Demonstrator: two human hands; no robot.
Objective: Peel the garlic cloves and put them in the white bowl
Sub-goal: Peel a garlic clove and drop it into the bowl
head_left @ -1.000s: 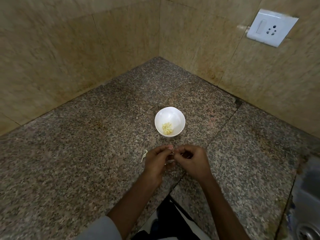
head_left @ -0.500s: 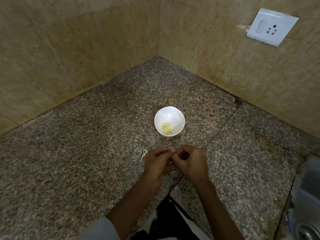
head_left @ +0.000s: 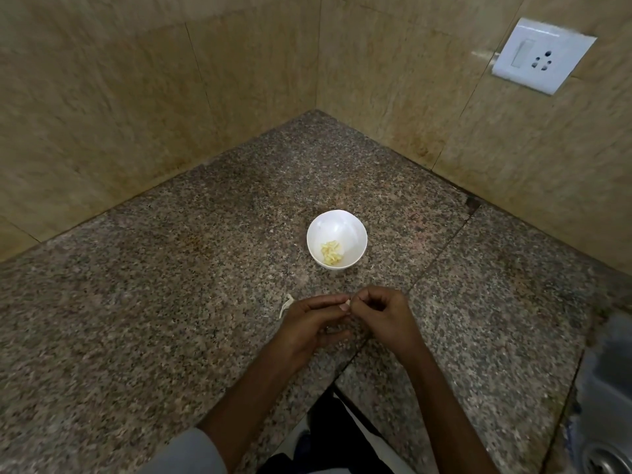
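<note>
Pinching garlic clove (head_left: pixel 345 304), left hand (head_left: pixel 309 321) and right hand (head_left: pixel 384 314) fingers curled; strip skin fully before white bowl (head_left: pixel 337 225) at 12 o'clock.

Speckled brown granite worktop (head_left: pixel 154 319), running into a corner between beige tiled walls (head_left: pixel 102 114). Brownish staining along the wall foot. Joint line (head_left: pixel 441 254) across the slab at right, dark gap at its wall end. White switch-and-socket plate (head_left: pixel 543 56) high on the right wall. Steel sink (head_left: pixel 608 388) at the right edge, blurred; drain (head_left: pixel 605 461) at the bottom corner.
</note>
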